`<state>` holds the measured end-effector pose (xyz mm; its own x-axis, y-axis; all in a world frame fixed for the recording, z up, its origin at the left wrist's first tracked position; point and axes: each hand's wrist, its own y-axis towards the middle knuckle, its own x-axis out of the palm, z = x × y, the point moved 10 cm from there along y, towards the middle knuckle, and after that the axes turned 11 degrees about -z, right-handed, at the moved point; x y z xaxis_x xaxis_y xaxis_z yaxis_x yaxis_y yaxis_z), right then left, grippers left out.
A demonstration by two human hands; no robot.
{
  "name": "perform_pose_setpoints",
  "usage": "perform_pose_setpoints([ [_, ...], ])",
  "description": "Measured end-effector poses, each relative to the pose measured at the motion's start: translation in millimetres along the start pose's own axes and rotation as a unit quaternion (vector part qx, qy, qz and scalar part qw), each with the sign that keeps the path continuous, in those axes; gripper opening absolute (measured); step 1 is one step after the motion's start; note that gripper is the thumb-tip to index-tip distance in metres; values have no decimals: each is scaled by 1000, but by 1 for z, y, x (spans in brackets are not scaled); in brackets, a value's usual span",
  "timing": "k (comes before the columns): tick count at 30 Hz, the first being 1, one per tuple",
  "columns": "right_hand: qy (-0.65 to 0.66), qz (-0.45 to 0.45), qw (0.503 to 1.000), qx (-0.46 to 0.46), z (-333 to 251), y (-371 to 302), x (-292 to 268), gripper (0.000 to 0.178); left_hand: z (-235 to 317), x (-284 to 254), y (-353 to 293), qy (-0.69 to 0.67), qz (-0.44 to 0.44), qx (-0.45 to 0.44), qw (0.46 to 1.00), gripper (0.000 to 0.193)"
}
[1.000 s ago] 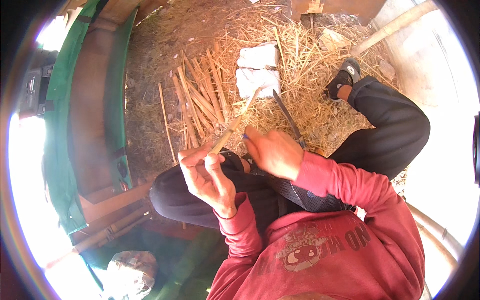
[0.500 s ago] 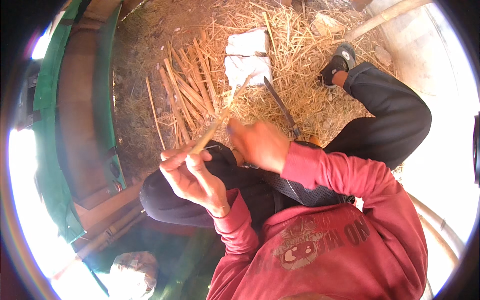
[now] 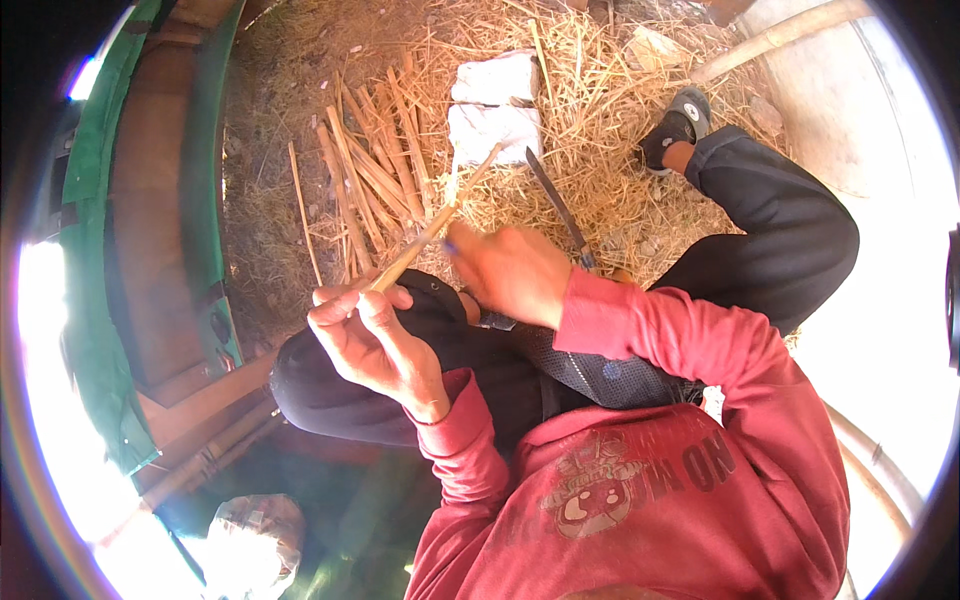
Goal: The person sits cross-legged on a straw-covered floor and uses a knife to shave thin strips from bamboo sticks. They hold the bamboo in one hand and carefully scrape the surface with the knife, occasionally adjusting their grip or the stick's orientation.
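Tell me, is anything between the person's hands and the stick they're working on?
No, nothing visible is in the way. The left hand already grips the thin stick at its near end, and the right hand is on it further along. The stick's far end points over the pile of sticks on the straw.

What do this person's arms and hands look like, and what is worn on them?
Both arms wear long red fabric sleeves that end at the wrists, part of a red sweatshirt with a faded dark print on the chest. The left hand and right hand are bare: no gloves, and no rings or watch show.
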<state>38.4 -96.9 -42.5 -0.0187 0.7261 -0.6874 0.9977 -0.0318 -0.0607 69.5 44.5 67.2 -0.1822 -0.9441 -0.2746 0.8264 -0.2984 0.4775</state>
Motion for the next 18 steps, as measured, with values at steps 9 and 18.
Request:
perform_pose_setpoints([
  [9, 144, 9, 989, -36, -41, -17, -26, 24, -2, -7, -4, -11, 59, -18, 998, 19],
  [18, 139, 17, 989, -49, -48, -18, -25, 25, 5, -4, -12, 54, 131, -51, 989, 20],
])
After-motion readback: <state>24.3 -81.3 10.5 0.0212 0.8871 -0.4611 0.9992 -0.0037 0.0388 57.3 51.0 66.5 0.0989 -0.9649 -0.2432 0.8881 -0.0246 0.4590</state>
